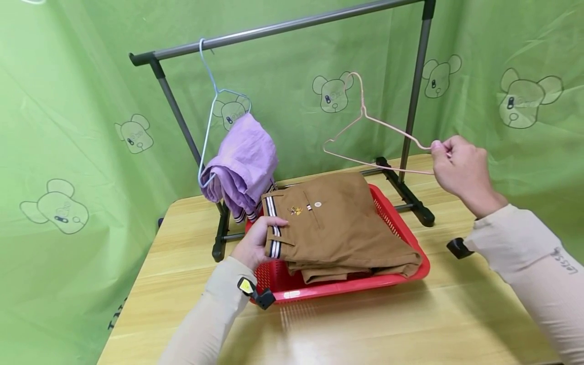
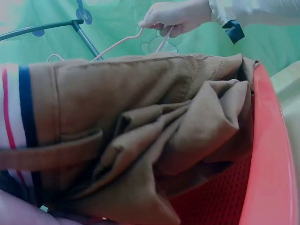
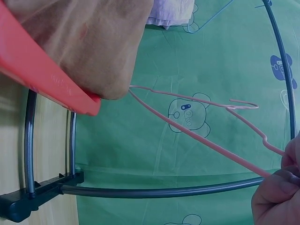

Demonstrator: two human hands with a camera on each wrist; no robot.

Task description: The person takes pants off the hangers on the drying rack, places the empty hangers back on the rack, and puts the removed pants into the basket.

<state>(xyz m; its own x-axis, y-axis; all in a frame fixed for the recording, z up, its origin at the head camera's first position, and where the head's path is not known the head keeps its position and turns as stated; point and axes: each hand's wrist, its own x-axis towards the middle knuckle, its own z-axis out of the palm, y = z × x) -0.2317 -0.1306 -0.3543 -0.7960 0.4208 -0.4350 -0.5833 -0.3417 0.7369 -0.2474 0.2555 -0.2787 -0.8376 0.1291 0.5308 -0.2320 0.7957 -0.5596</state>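
Pants of brown cloth (image 1: pixel 339 223) lie folded over the red plastic basket (image 1: pixel 339 290), partly inside it; the left hand (image 1: pixel 255 242) pinches their striped waistband (image 1: pixel 275 247), thumb on top; the right hand (image 1: pixel 463 167) grips one corner of the pink wire hanger (image 1: pixel 363 110); best, I judge, to keep that pinch firm so the layers stay together, and the hanger's bottom bar steady.

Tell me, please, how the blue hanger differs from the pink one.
The blue hanger hooks over the rack bar; the pink hanger is gripped by the right hand. The blue hanger holds a purple garment; the pink hanger bears none. Both have slender frames and hooks.
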